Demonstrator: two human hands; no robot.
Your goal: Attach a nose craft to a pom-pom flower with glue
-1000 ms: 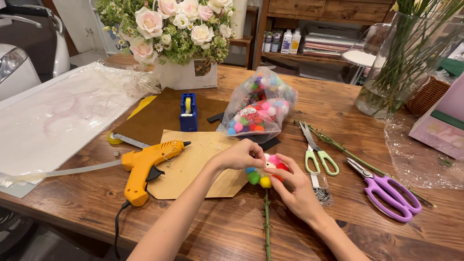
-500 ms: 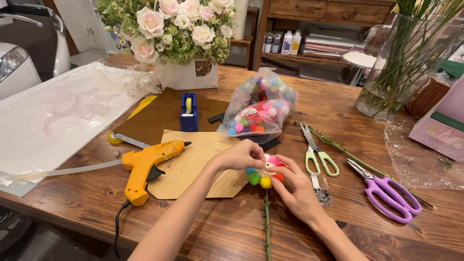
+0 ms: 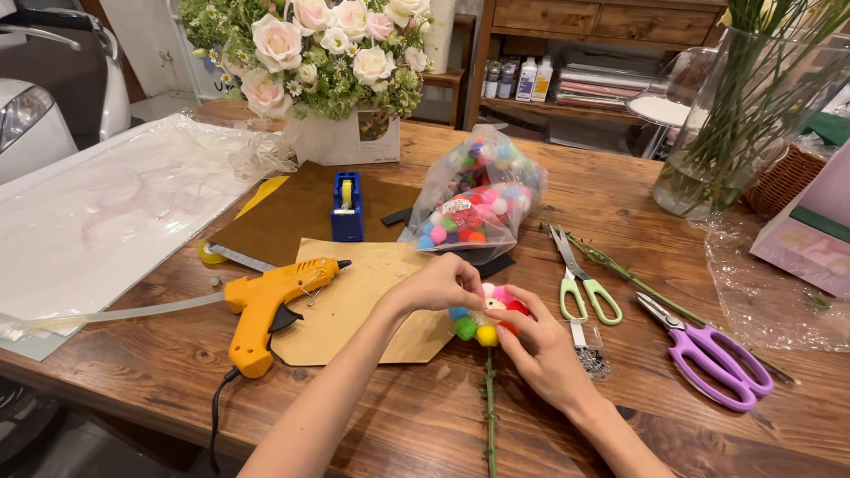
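Little has moved since the earlier frame: both hands stay closed around the pompom cluster (image 3: 485, 317), with only a slight shift of the fingertips. Left hand (image 3: 436, 285) pinches the cluster's far-left side with narrow fingers; right hand (image 3: 542, 347) cups its near-right side, fingers curled on the red and yellow balls. The cluster sits atop a green stem (image 3: 489, 416) running toward the near edge of the wooden table (image 3: 425, 416), beside the tan paper sheet (image 3: 354, 305).

Judged good practice: press evenly, keeping the stem steady so the balls seat without twisting.

Containers: a clear plastic bag (image 3: 478, 199), far of the hands, holds loose multicoloured pompoms; a glass vase (image 3: 739, 115), far right, holds green stems; a white box (image 3: 350, 137) holds the rose arrangement.
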